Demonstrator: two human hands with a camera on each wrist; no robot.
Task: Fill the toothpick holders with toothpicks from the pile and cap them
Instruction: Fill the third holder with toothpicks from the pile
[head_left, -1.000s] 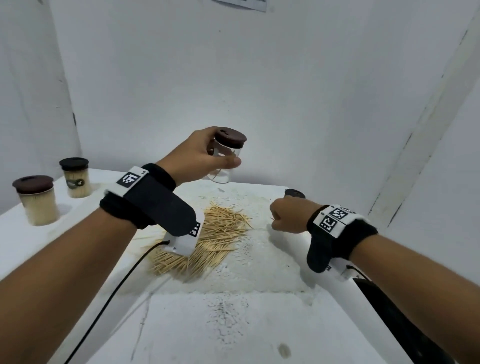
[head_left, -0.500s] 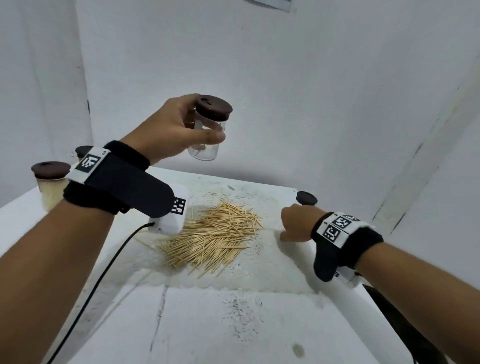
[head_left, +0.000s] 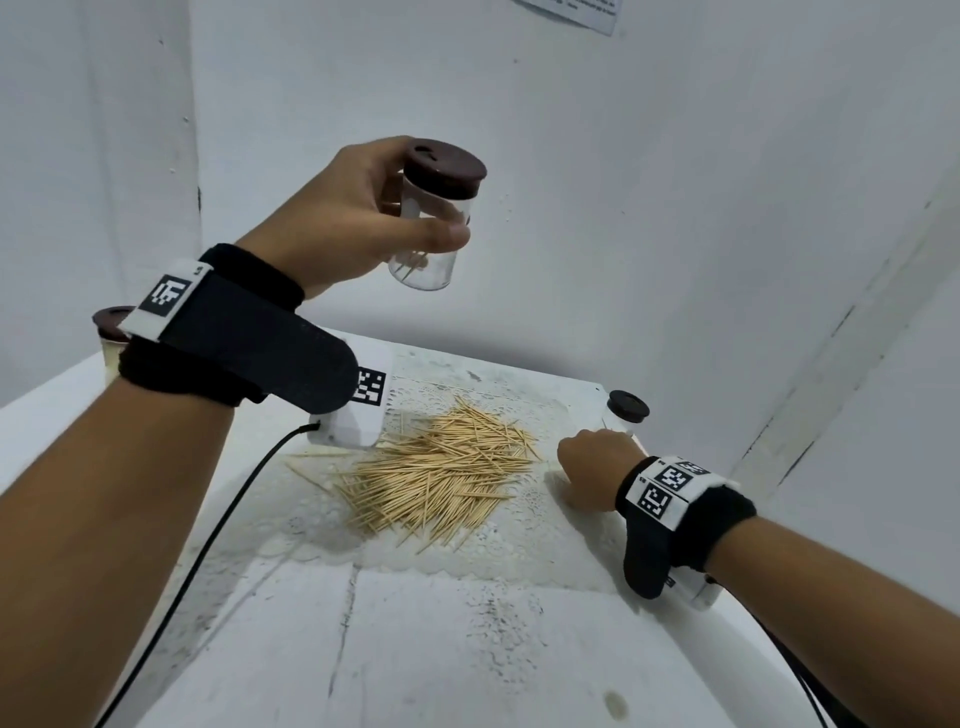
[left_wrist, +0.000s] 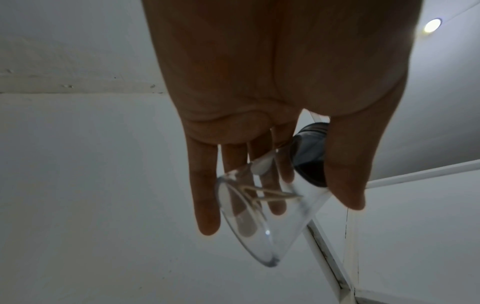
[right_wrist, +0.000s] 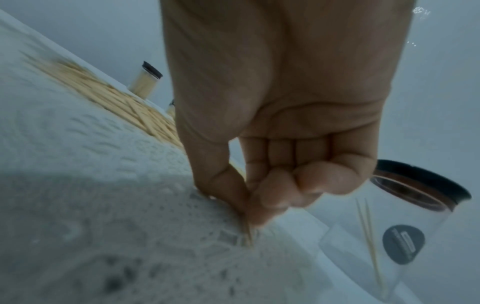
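White walls (head_left: 623, 208) are standing all around, meeting in a corner on the left. A sheet of paper (head_left: 571, 13) is hanging high on the back wall. A white table (head_left: 415, 649) is sitting below, with a lacy white mat (head_left: 519, 545) lying on it. A small round light (left_wrist: 432, 25) is shining on the ceiling.

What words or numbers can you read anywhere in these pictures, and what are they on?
No text can be read.
Paper sheet on the wall: lines of print, too small.
Dark round label on the clear holder by the right hand: pale lettering, too blurred.
Wrist bands: only black-and-white square code marks, no letters.
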